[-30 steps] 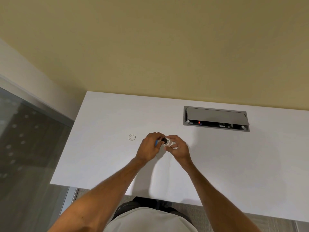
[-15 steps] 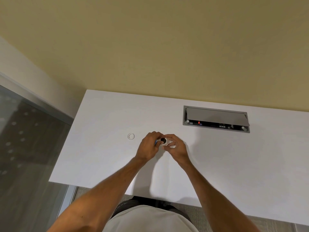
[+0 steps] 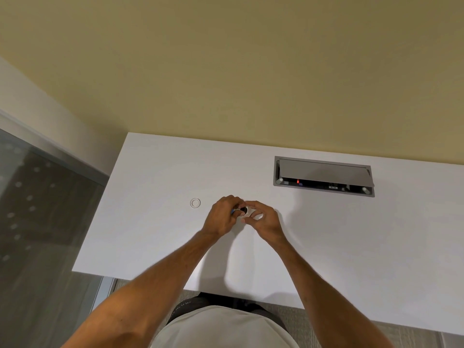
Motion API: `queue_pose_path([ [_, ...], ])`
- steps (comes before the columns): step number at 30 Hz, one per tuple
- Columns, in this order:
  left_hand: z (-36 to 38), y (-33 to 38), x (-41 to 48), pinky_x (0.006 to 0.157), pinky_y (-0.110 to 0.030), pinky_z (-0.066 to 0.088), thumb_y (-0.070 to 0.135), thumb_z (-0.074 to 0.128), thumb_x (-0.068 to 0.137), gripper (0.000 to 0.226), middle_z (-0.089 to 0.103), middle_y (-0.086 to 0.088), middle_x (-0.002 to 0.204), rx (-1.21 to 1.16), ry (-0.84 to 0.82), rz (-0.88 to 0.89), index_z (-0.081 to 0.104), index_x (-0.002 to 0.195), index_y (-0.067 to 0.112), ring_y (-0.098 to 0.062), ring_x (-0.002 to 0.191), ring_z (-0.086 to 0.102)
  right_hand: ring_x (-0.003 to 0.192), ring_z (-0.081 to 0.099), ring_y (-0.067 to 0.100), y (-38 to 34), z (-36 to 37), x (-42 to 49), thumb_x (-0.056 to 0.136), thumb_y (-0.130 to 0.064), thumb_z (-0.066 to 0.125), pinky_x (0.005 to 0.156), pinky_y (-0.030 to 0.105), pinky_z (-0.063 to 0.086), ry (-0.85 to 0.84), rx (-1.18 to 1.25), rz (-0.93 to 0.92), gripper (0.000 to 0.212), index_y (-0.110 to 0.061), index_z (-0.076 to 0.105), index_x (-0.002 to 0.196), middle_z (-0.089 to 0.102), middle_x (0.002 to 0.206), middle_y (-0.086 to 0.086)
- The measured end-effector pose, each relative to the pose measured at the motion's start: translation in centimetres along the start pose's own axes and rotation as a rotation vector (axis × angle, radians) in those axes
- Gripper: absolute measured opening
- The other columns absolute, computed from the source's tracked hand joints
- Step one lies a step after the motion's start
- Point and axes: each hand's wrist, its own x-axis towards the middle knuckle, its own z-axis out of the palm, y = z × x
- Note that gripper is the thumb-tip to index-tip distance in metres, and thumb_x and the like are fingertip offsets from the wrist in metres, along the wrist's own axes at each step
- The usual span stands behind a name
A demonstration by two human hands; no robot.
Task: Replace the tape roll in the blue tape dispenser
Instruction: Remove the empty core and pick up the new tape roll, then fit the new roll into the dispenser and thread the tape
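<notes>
Both hands meet above the middle of the white desk (image 3: 351, 247). My left hand (image 3: 222, 218) is closed around the blue tape dispenser (image 3: 233, 211), of which only a sliver of blue shows between the fingers. A black hub (image 3: 243, 210) sits at the spot where the hands touch. My right hand (image 3: 263, 219) pinches a whitish clear tape roll (image 3: 253, 215) against that hub. Most of the dispenser and the roll is hidden by fingers. A second clear tape ring (image 3: 195, 202) lies flat on the desk to the left of my left hand.
A grey cable box (image 3: 324, 175) with its lid ajar is set into the desk at the back right. The yellow wall rises behind the desk. A glass partition (image 3: 37, 222) borders the desk on the left.
The hands stay together at the same spot with only small finger shifts. The view has drifted slightly.
</notes>
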Motion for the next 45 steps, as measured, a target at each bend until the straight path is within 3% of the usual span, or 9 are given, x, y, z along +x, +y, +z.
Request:
queue_pose_path([
  [4,-0.1,0.0,0.2,0.098,-0.043,0.055,0.004,0.061,0.099,0.022,0.077,-0.01,0.114,0.004,-0.006,-0.004,0.075,0.117,0.007,-0.031,0.108,0.069,0.086,0.064,-0.002,-0.2,-0.3,0.3,0.081,-0.005,0.088,0.086,0.007,0.047,-0.033,-0.062,-0.02,0.054,-0.015,0.073,0.132,0.077,0.127,0.002],
  [10,-0.1,0.2,0.5,0.093,-0.047,0.056,0.0,0.061,0.095,0.019,0.077,-0.009,0.104,-0.01,-0.001,-0.024,0.075,0.107,0.006,-0.032,0.1,0.069,0.097,0.066,0.009,-0.5,-0.3,0.5,0.084,-0.013,0.087,0.095,0.024,0.054,-0.02,-0.07,-0.007,0.052,-0.018,0.073,0.134,0.079,0.124,0.002],
  [16,-0.3,-0.5,0.5,0.097,-0.046,0.056,0.005,0.062,0.099,0.017,0.075,-0.009,0.112,-0.056,-0.026,-0.043,0.07,0.114,0.006,-0.031,0.107,0.068,0.107,0.07,0.019,-0.9,0.1,0.5,0.087,-0.013,0.083,0.102,0.037,0.058,-0.052,-0.125,0.004,0.053,-0.025,0.069,0.137,0.075,0.13,-0.004],
  [22,-0.3,-1.6,-0.3,0.102,-0.044,0.057,0.008,0.06,0.103,0.017,0.071,-0.004,0.12,-0.162,-0.007,-0.117,0.067,0.118,0.009,-0.027,0.112,0.069,0.095,0.061,-0.001,-1.2,0.9,0.8,0.091,-0.023,0.08,0.081,0.018,0.048,-0.048,-0.286,-0.064,0.04,-0.032,0.07,0.128,0.07,0.121,-0.016],
  [25,-0.5,-2.3,-0.8,0.104,-0.04,0.056,0.001,0.052,0.102,0.028,0.07,-0.002,0.126,-0.185,0.023,-0.144,0.068,0.123,0.012,-0.026,0.117,0.067,0.113,0.063,0.012,-1.4,1.3,1.1,0.092,-0.026,0.079,0.091,0.027,0.054,-0.045,-0.403,-0.069,0.043,-0.028,0.067,0.133,0.071,0.128,-0.009],
  [29,-1.3,-3.7,-1.0,0.104,-0.042,0.054,0.005,0.051,0.097,0.041,0.067,-0.008,0.135,-0.135,0.019,-0.155,0.064,0.135,0.011,-0.028,0.125,0.061,0.12,0.064,0.018,-1.5,1.9,1.6,0.092,-0.031,0.078,0.101,0.037,0.057,-0.068,-0.52,-0.099,0.048,-0.025,0.065,0.138,0.069,0.132,-0.005],
  [33,-1.5,-4.9,-0.9,0.111,-0.046,0.053,0.01,0.067,0.094,0.055,0.059,-0.008,0.146,-0.094,-0.091,-0.147,0.054,0.148,0.012,-0.03,0.138,0.055,0.121,0.065,0.021,-2.0,2.6,2.3,0.093,-0.031,0.078,0.103,0.039,0.056,-0.089,-0.636,-0.166,0.051,-0.021,0.063,0.141,0.069,0.137,-0.003],
  [37,-1.2,-6.6,-0.6,0.125,-0.041,0.043,0.023,0.081,0.091,0.089,0.044,-0.005,0.165,-0.046,-0.19,-0.09,0.034,0.165,0.01,-0.025,0.155,0.042,0.119,0.066,0.021,-2.5,3.8,3.1,0.095,-0.033,0.075,0.104,0.035,0.054,-0.083,-0.723,-0.177,0.053,-0.017,0.057,0.142,0.069,0.135,0.001],
  [45,-0.4,-8.7,0.4,0.119,-0.036,0.048,0.031,0.081,0.09,0.081,0.054,-0.003,0.154,0.069,-0.207,-0.025,0.041,0.157,0.009,-0.022,0.142,0.054,0.114,0.063,0.02,-2.6,6.2,5.1,0.1,-0.035,0.064,0.098,0.036,0.047,-0.112,-0.883,-0.185,0.033,-0.02,0.057,0.129,0.068,0.125,-0.004],
])
